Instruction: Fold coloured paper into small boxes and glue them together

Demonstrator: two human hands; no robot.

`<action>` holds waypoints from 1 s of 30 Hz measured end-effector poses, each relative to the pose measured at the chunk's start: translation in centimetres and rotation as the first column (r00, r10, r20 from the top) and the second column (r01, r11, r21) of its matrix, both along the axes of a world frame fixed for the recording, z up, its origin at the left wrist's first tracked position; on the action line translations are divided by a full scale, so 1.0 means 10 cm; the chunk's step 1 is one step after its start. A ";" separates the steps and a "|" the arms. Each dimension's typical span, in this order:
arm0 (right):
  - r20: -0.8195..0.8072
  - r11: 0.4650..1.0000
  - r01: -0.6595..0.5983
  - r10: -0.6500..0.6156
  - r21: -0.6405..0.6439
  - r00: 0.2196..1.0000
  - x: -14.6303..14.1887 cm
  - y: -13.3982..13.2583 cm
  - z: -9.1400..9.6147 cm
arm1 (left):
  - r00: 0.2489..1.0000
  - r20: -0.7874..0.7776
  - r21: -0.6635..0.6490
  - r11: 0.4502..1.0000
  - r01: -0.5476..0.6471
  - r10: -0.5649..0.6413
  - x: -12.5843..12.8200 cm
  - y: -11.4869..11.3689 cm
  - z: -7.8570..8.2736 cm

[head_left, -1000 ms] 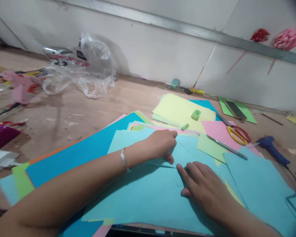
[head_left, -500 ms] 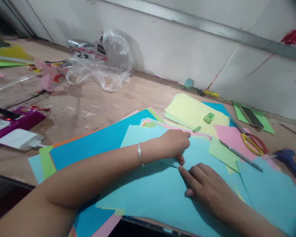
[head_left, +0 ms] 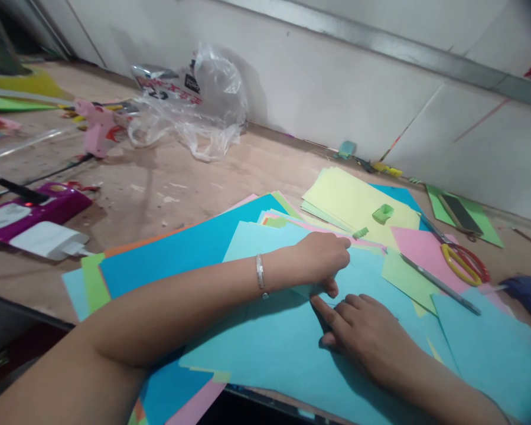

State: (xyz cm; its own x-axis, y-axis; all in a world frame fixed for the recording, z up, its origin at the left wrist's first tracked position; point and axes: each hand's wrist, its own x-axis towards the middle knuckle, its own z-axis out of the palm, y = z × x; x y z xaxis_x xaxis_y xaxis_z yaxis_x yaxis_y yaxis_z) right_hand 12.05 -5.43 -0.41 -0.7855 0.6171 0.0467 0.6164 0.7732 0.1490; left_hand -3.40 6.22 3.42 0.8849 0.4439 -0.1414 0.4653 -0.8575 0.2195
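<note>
Sheets of light blue paper (head_left: 265,348) lie spread under both hands. My left hand (head_left: 322,258), with a bracelet at the wrist, reaches across from the left, fingers curled and thumb pressed down on a folded flap of light blue paper (head_left: 307,290). This hand covers most of the flap. My right hand (head_left: 362,330) rests just below; its index finger is stretched out to the flap's edge near my left thumb, its other fingers bent and holding nothing visible. To the right, a grey pen-like tool (head_left: 440,284) lies across green paper (head_left: 407,280).
Red-and-yellow-handled scissors (head_left: 462,264) and a blue glue gun (head_left: 524,298) lie at right. Yellow sheets (head_left: 345,200) carry a green paper curl (head_left: 383,213). At left are a purple power strip (head_left: 61,203), a white plug (head_left: 50,241), a pink glue gun (head_left: 99,130) and a plastic bag (head_left: 221,94).
My right index fingertip has slid left along the paper's edge, closer beneath my left thumb. My left hand stays on the flap. The whole view has shifted slightly.
</note>
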 end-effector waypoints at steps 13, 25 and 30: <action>0.019 1.000 -0.023 0.022 0.015 1.000 -0.26 0.04 -0.02 | 1.000 -0.003 0.005 1.000 0.006 -0.006 0.00 0.01 -0.01; 0.028 0.997 -0.081 0.081 0.014 0.996 -0.67 0.00 0.01 | 1.000 0.022 0.017 1.000 0.009 -0.010 -0.01 0.01 -0.06; -0.023 0.995 -0.071 0.073 0.073 0.997 -0.62 -0.20 0.09 | 1.000 0.029 0.023 1.000 0.007 -0.008 0.00 0.02 -0.05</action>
State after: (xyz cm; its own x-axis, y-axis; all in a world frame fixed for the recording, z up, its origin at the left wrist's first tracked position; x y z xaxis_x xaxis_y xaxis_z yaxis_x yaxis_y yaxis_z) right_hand 5.85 -7.44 0.52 -0.8256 0.5535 0.1102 0.5641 0.8034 0.1908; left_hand -3.41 6.42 2.97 0.8918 0.4400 -0.1057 0.4525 -0.8659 0.2132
